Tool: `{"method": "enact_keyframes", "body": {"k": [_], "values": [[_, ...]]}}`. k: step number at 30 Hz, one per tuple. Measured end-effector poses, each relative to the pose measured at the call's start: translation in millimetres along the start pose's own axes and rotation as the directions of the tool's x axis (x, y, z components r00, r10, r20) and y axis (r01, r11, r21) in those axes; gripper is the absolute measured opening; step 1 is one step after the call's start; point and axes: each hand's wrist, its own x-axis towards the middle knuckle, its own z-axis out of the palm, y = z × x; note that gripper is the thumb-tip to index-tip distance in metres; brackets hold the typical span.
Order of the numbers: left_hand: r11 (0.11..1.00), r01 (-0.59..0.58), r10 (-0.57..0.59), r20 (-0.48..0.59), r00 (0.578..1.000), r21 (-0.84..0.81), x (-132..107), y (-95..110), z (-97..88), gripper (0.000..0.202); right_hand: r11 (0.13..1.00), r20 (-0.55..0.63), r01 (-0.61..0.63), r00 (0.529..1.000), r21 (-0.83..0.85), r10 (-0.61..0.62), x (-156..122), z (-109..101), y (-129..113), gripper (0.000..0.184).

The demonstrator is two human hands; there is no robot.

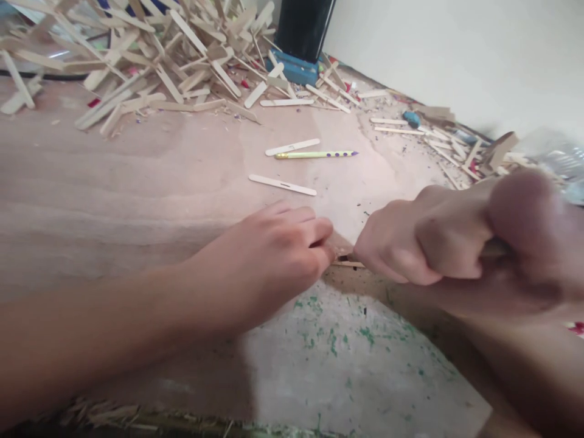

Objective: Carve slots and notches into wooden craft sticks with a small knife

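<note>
Worked low over a pale plywood board (137, 182), right at its near edge, above grey floor (347, 359) flecked with green. Pinned a thin wooden strip (349, 263) at that edge under the curled fingertips of the left hand (269, 255). Clenched the right hand (410, 243) into a tight fist just beside it, knuckles almost touching the left fingertips, wrapped around a pale handle (496, 247). Could not tell what tool: too blurred, and the working end hidden under the fist.

Noted farther back a spotted pencil (314, 154), a flat stick (281, 184) nearer than it, a heap of sticks (150, 55) along the far edge, and a black block on a blue base (292, 68) by the white wall (456, 48).

Judged the left fingertips most at risk: set straight in the path of the fist with hardly a gap, open to a jab or cut from one slip or a sudden give in the strip. Judged the strip itself exposed too: held at the very lip of the board, likely to split under pressure or skid off onto the floor. Read the blur on the right wrist as force, leaving little margin for control.
</note>
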Motion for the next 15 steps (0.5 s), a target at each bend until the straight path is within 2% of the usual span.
{"method": "enact_keyframes", "body": {"k": [4, 9, 11, 13, 15], "values": [[1.0, 0.025, -0.024, 0.054, 0.998, -0.01, 2, 2, -2.2, 0.026, 1.0, 0.034, -0.016, 0.999, -0.027, 0.017, 1, 12, -1, 0.08], [0.996, -0.05, 0.045, 0.07, 0.997, 0.071, 2, 6, -6.3, 0.025, 0.977, -0.043, 0.209, 0.977, 0.029, -0.208, -4, 6, 17, 0.066], [0.985, -0.113, 0.104, 0.068, 0.992, 0.13, 0, 7, -9.1, 0.025, 0.965, -0.024, 0.259, 0.966, 0.042, -0.258, -7, -1, 21, 0.063], [0.97, -0.165, 0.154, 0.078, 0.985, 0.178, -1, 7, -12.1, 0.024, 0.97, -0.024, 0.238, 0.971, -0.056, -0.24, -10, -5, 16, 0.06], [0.96, -0.194, 0.181, 0.085, 0.98, 0.2, -3, 8, -14.5, 0.021, 0.943, -0.027, 0.203, 0.976, -0.263, -0.218, -14, -6, 2, 0.053]]}}
